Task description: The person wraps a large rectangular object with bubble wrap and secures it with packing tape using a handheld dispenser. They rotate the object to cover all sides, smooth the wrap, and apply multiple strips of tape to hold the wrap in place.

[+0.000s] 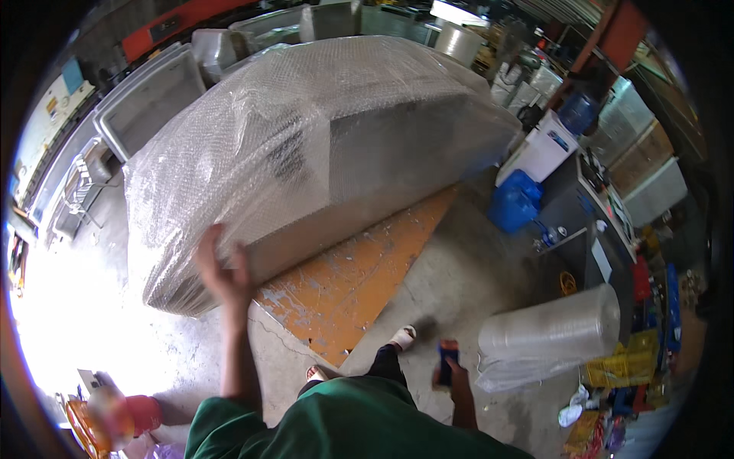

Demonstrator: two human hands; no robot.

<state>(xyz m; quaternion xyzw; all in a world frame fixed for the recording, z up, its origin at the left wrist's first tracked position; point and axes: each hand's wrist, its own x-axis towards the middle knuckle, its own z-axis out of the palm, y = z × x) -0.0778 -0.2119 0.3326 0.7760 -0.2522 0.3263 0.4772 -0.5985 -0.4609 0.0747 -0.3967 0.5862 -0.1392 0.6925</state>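
A very large object wrapped in clear bubble wrap (pixel 252 130) fills the space in front of me; a grey panel and a brown lower face show through. My left hand (pixel 224 275) is raised at its near left part, fingers apart and slightly blurred, holding nothing. Whether the fingertips touch the film, I cannot tell. Low on my right side, my right hand (pixel 457 375) is closed around a small dark blue and orange block-shaped object (pixel 448 352), whose kind is unclear. Beneath the wrapped object, a worn orange board (pixel 352 294) lies on the concrete floor.
A big roll of bubble wrap (pixel 550 325) lies at right, its loose end on the floor. Beyond it stand a dark desk (pixel 569 199), a blue water bottle (pixel 516 200) and a white dispenser (pixel 539 149). Grey framed panels (pixel 149 103) lean at back left; a red bucket (pixel 141 413) sits near left.
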